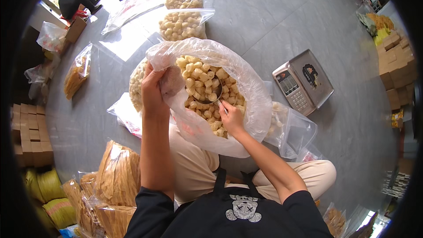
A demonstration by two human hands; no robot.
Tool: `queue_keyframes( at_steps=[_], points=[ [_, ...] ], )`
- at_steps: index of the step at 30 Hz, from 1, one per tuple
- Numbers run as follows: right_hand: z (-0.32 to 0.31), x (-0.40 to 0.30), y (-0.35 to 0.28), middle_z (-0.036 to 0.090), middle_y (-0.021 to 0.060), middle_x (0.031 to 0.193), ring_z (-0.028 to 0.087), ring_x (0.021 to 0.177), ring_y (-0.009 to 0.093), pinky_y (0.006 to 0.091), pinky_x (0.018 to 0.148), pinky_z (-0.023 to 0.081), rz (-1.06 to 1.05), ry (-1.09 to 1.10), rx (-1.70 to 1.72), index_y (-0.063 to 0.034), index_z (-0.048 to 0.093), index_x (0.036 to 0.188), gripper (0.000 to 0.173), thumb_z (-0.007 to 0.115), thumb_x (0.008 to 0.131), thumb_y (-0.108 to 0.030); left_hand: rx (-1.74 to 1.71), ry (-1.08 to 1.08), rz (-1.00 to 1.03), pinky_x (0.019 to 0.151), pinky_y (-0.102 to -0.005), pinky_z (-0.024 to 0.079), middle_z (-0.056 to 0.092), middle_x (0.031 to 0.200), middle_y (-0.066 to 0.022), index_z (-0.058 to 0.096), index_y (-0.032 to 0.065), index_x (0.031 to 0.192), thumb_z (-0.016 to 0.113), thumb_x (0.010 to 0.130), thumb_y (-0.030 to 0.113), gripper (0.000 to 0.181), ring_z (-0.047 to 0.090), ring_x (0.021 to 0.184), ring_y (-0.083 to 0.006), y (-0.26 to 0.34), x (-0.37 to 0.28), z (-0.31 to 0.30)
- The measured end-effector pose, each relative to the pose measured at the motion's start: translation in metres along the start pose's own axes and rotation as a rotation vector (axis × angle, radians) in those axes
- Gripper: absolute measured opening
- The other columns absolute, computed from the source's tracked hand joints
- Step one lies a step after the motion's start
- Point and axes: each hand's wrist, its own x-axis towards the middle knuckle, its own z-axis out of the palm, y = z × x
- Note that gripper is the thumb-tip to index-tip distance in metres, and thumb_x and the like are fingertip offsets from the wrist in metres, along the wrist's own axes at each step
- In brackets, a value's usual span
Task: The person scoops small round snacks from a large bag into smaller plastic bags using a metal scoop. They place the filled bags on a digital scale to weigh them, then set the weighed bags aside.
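A large translucent plastic sack (252, 82) stands before my knees with its rim rolled outward. Pale yellow dried chunks (201, 114) fill it. My left hand (154, 84) grips the bunched rim on the left side. In my right hand (230, 118) is the handle of a round metal scoop (216, 89), its bowl heaped with chunks and resting among the others inside the sack. The bowl's underside is hidden by the chunks.
A digital scale (302, 81) sits on the grey floor at right. Beyond the sack stand filled clear bags (181, 24). Bagged brown dried sheets (117, 175) lie at lower left, cardboard boxes (33, 129) behind them. A seated person (74, 0) is at far upper left.
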Motion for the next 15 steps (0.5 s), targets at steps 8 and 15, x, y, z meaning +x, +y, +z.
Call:
queue_keyframes(
  at_steps=[8, 15],
  points=[
    [-0.08, -0.051, -0.038, 0.061, 0.0211, 0.071, 0.061, 0.062, 0.031, 0.0359, 0.057, 0.045, -0.054, -0.03, 0.098, 0.0025, 0.061, 0.102, 0.03, 0.053, 0.086, -0.022, -0.049, -0.263, -0.011, 0.047, -0.0193, 0.039, 0.058, 0.081, -0.0015, 0.052, 0.0046, 0.111, 0.049, 0.088, 0.012, 0.025, 0.051, 0.062, -0.0068, -0.006, 0.01, -0.02],
    [-0.141, -0.089, -0.062, 0.059, 0.0035, 0.068, 0.049, 0.062, 0.006, 0.0235, 0.058, 0.042, 0.095, -0.148, 0.06, 0.0076, 0.059, 0.107, 0.031, 0.053, 0.088, -0.016, 0.058, 0.014, 0.027, 0.071, -0.0234, 0.048, 0.06, 0.098, -0.0055, 0.053, 0.0035, 0.112, 0.048, 0.086, 0.013, 0.029, 0.059, 0.085, -0.013, 0.002, 0.007, -0.005]
  ],
)
